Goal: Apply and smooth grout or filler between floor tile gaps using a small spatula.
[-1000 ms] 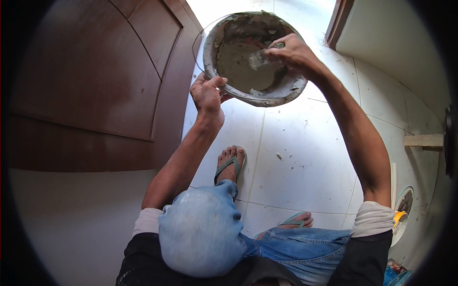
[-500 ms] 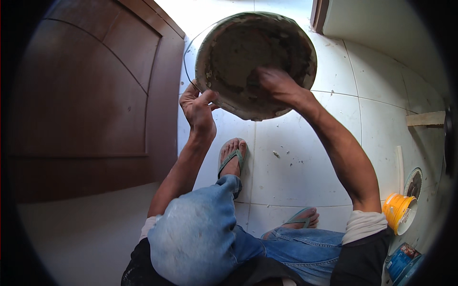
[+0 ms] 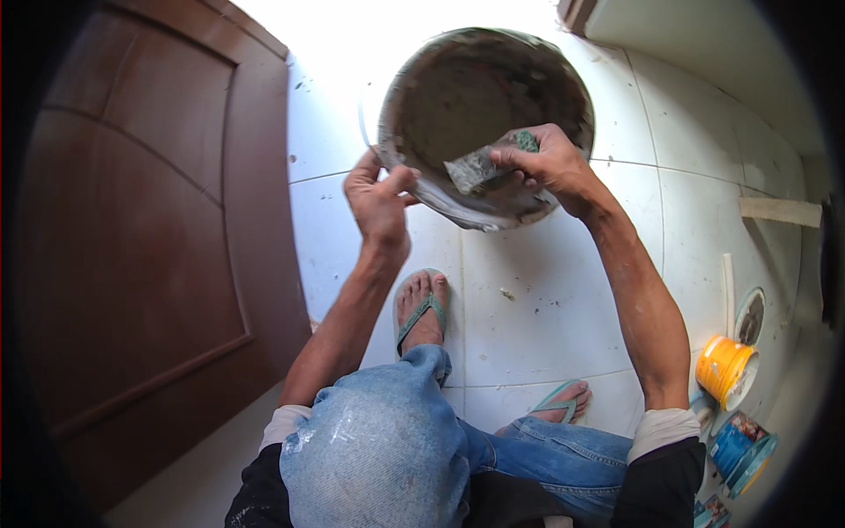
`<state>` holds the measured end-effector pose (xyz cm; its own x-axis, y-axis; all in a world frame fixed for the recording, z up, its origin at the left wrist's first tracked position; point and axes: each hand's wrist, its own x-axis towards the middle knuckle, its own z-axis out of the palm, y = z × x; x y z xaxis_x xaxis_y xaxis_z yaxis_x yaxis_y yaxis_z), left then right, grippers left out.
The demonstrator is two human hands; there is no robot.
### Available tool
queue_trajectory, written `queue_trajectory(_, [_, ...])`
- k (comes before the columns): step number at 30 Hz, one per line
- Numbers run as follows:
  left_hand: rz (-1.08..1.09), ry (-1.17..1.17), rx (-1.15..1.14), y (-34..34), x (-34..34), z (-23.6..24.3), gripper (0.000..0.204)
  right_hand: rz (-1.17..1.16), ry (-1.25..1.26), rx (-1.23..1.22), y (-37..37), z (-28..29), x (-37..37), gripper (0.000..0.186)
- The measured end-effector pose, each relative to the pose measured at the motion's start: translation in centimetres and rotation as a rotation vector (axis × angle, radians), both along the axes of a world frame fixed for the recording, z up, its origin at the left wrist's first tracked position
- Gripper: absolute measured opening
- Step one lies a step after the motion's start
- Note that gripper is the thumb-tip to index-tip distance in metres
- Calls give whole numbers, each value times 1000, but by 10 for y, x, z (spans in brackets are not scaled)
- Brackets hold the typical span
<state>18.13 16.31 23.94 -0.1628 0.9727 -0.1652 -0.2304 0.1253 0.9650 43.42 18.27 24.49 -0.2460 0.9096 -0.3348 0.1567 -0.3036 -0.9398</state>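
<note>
A round bucket (image 3: 462, 213), caked inside with dark grey residue, is tilted so its mouth faces me. My left hand (image 3: 380, 201) grips its near-left rim, thumb on the edge. In my right hand (image 3: 554, 172) is a scraper (image 3: 471, 170) with a flat, grey-smeared blade and a green end showing above the fingers. The blade lies over the bucket's mouth by its near inner wall; whether it touches the wall I cannot tell. A thin wire handle hangs at the bucket's left side.
A brown panelled door (image 3: 158, 211) stands at left. White floor tiles (image 3: 546, 334) carry small crumbs. At right are a yellow tub (image 3: 726, 371), a blue container (image 3: 738, 444), a round drain (image 3: 750, 317) and a wooden piece (image 3: 779, 210). My sandalled feet are below the bucket.
My right hand has come up from deep inside the bucket toward its near-right rim, bringing the scraper into sight. The bucket sits slightly further right in view; my left hand keeps its grip.
</note>
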Motion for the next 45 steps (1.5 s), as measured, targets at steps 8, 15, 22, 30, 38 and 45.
queue_trajectory(8, [182,-171,-128,103,-50,-15,36,-515,224,70,-36,5,108,29])
queue_trajectory(15, [345,-349,-177,169,-86,-50,53,-513,-640,246,-61,-109,107,22])
queue_trajectory(22, [402,-360,19,158,-68,-70,53,-31,-1437,798,-54,-162,67,28])
queue_trajectory(30, [331,701,223,101,-79,-199,25,-210,-1424,618,-42,-125,73,13])
queue_trajectory(38, [34,1349,381,76,-66,-218,46,-130,-1283,298,3,-128,17,27])
queue_trajectory(45, [22,1330,368,75,-65,-216,46,-225,-1221,400,-17,-115,60,21])
